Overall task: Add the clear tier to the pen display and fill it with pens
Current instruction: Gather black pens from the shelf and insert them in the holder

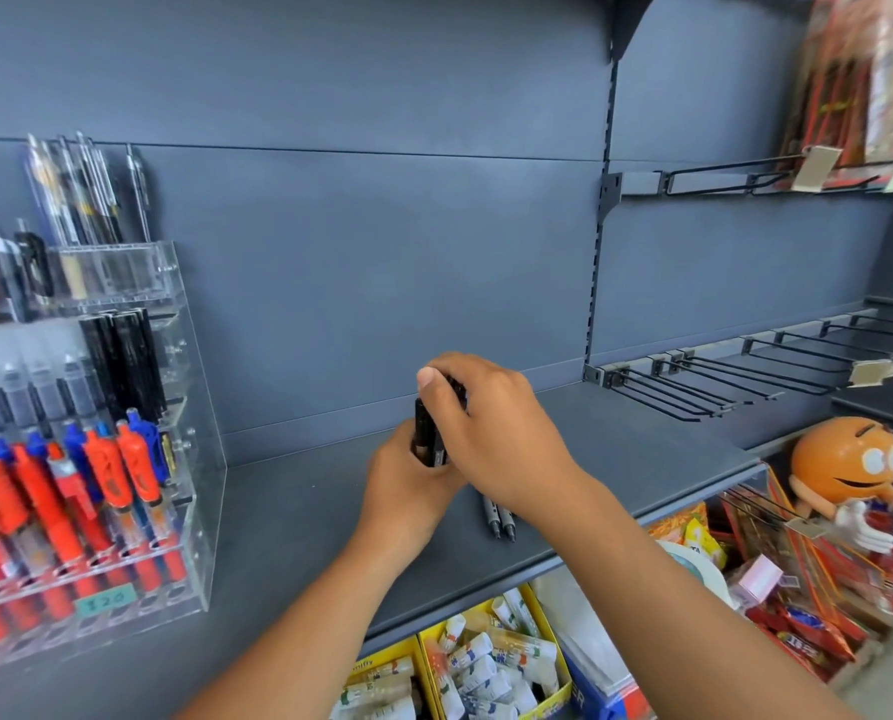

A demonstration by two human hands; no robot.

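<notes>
— Both hands, what do they hold?
— Your left hand [408, 478] and right hand [501, 428] grip black pens [427, 441] upright over the shelf [304, 511], right of the clear pen display [197, 433]. Two grey pens [501, 519] lie under your right wrist.

One wide-angle head-worn view looks forward and down, close over the shelf [298, 511], pen display [197, 511] on its left end.

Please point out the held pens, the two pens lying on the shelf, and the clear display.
held pens [428, 433], head view, black barrel
shelf pens [491, 517], head view, left pen's grey barrel
display [202, 433], head view, clear side wall
</notes>
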